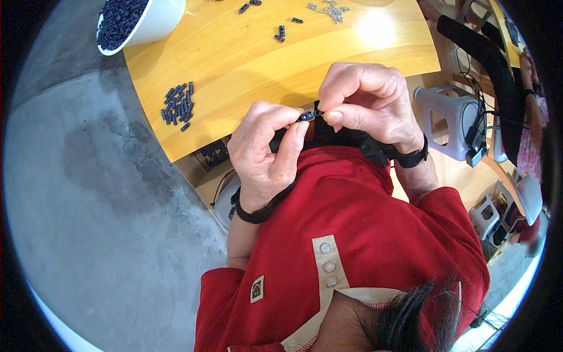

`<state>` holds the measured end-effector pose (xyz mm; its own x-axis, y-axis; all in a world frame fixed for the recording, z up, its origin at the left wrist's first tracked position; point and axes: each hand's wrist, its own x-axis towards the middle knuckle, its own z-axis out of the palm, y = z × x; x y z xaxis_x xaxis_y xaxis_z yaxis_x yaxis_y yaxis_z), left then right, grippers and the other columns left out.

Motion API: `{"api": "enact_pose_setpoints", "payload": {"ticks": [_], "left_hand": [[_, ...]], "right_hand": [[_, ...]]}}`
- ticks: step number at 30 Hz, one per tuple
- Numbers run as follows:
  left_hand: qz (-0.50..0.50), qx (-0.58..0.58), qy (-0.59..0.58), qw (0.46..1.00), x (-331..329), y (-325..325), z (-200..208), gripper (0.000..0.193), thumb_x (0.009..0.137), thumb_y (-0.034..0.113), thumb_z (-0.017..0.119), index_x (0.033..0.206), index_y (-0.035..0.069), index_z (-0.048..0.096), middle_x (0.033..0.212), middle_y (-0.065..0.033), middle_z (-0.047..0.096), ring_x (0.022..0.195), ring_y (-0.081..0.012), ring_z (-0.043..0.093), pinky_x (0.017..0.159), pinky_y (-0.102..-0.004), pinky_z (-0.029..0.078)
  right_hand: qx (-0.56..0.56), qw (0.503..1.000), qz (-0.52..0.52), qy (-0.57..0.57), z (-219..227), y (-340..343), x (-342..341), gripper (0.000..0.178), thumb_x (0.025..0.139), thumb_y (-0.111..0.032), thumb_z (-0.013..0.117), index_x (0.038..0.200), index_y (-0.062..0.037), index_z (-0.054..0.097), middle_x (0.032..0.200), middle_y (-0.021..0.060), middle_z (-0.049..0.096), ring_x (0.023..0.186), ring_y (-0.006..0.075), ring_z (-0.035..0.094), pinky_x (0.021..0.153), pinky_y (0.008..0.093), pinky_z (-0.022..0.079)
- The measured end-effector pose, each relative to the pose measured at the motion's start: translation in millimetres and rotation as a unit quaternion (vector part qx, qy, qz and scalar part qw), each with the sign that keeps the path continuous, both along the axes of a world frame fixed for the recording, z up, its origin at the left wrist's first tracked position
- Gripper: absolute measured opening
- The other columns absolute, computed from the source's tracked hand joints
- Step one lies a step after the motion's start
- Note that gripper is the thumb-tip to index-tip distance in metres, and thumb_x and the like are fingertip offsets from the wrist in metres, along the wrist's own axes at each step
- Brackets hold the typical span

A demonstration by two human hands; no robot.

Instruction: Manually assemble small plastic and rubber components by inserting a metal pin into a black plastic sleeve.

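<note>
In front of my red shirt, just off the table's near edge, my two hands meet fingertip to fingertip. My left hand [262, 149] pinches a small black plastic part [305, 117] between thumb and forefinger. Close against that part's right end, my right hand [375, 108] is closed in a pinch on a tiny dark piece [318, 113], too small to make out fully. On the table's left side lies a pile of short black plastic parts [177, 104]. A few loose black parts [281, 33] and a small heap of shiny metal pieces [335, 13] lie farther back.
A white bucket [167, 24] full of small dark parts stands at the table's far left corner. The wooden table [246, 64] ends just beyond my hands. Right of it are a white plastic stool [448, 120], hanging cables and another person's dark-clothed leg [478, 44].
</note>
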<state>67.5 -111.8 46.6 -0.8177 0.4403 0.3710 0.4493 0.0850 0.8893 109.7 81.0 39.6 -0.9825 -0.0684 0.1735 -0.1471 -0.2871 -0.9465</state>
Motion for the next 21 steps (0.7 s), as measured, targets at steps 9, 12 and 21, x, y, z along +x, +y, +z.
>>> {"api": "enact_pose_setpoints", "payload": {"ticks": [9,12,21], "left_hand": [[-0.004,-0.058,0.037,0.998,-2.6,-2.2,7.4,0.017,0.074,-0.008,0.070,0.088,0.000,0.064,0.075,-0.0110,0.061,0.063,-0.0245,0.059,0.058,-0.0325,0.047],[-0.011,-0.097,0.077,0.992,-3.9,-2.9,8.7,0.019,0.072,-0.009,0.070,0.088,0.000,0.064,0.075,-0.0109,0.060,0.063,-0.0261,0.058,0.057,-0.0341,0.046],[0.006,-0.082,0.053,0.995,-0.4,-0.9,2.6,0.018,0.074,-0.008,0.069,0.088,0.001,0.063,0.077,-0.0111,0.060,0.065,-0.0264,0.057,0.057,-0.0350,0.046]], "right_hand": [[0.142,0.986,-0.002,0.085,8.7,6.5,-10.0,0.006,0.081,-0.002,0.072,0.082,-0.0009,0.066,0.076,0.0059,0.063,0.067,0.0164,0.062,0.061,0.0276,0.048],[0.199,0.975,-0.006,0.104,13.6,6.0,-11.4,0.007,0.079,-0.002,0.072,0.081,-0.0020,0.065,0.075,0.0067,0.063,0.068,0.0198,0.062,0.061,0.0289,0.048],[-0.032,0.992,0.072,-0.098,-15.9,-5.3,-5.0,0.009,0.092,-0.011,0.066,0.090,-0.0021,0.066,0.079,0.0024,0.066,0.066,0.0088,0.062,0.058,0.0232,0.051]]}}
